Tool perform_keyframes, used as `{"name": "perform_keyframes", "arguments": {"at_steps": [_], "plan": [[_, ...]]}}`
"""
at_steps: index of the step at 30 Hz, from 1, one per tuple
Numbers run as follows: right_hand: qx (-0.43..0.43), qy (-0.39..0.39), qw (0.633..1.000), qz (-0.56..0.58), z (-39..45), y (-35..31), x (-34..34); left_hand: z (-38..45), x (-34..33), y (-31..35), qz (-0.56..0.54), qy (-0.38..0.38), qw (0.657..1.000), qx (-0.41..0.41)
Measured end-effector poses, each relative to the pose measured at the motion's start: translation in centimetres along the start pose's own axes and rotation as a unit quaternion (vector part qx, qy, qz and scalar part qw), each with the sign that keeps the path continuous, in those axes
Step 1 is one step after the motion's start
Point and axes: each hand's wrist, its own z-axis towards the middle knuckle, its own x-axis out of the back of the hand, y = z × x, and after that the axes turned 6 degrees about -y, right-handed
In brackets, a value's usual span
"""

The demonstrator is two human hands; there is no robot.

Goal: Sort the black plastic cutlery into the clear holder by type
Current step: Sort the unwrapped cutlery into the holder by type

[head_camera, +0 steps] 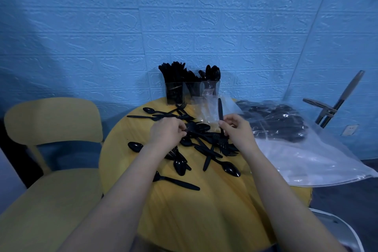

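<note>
Two hands busy | right hand (235, 127) grips knife (220, 109) upright | left hand (166, 132) pinches a pile piece | separate types before holder (192, 92)

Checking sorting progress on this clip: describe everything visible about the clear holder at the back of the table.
The clear holder looks like transparent plastic, with three compartments side by side. It stands upright at the far edge of the yellow table, near the blue wall. All three compartments hold black cutlery standing upright; spoon bowls show in the right one. Neither hand touches it.
</note>
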Motion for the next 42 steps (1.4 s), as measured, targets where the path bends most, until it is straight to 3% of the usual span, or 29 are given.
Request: {"name": "perform_keyframes", "arguments": {"at_steps": [3,7,11,14,16,20,26,29,32,36,42], "plan": [[-0.002,0.002,1.000,0.010,-0.1,0.0,0.0,0.1,-0.3,-0.7,-0.197,-0.005,0.980,0.025],[0.013,0.007,0.999,0.045,-0.3,-0.3,-0.1,0.1,-0.2,-1.0,-0.366,0.024,0.930,0.021],[0.028,0.020,0.993,0.111,-0.5,-0.9,-0.2,0.1,0.3,-0.8,-0.511,0.041,0.858,0.026],[0.024,-0.011,0.986,0.165,-0.5,-1.4,-0.8,0.0,0.3,-0.7,-0.618,0.010,0.786,0.021],[0.031,-0.045,0.983,0.177,-0.3,-1.4,-1.5,-0.1,-0.2,-0.6,-0.651,-0.003,0.759,0.025],[0.037,-0.089,0.976,0.194,-0.2,-1.4,-3.0,-0.2,-1.5,-0.8,-0.656,-0.006,0.753,0.041],[0.048,-0.058,0.991,0.109,-0.2,-0.6,-4.9,0.1,-2.6,-0.9,-0.687,-0.010,0.723,0.072],[0.097,-0.021,0.995,-0.025,-0.8,0.0,-5.7,0.2,-3.2,-0.6,-0.699,-0.022,0.712,0.062],[0.187,0.015,0.967,-0.174,-1.2,0.4,-6.3,0.2,-4.0,-0.2,-0.690,-0.026,0.721,0.049],[0.246,0.021,0.941,-0.233,-1.2,0.7,-6.9,0.2,-4.4,-0.2,-0.688,-0.023,0.724,0.040],[0.211,-0.053,0.944,-0.249,-1.5,0.4,-6.8,-0.2,-4.5,-0.3,-0.695,-0.015,0.718,0.028]]}}
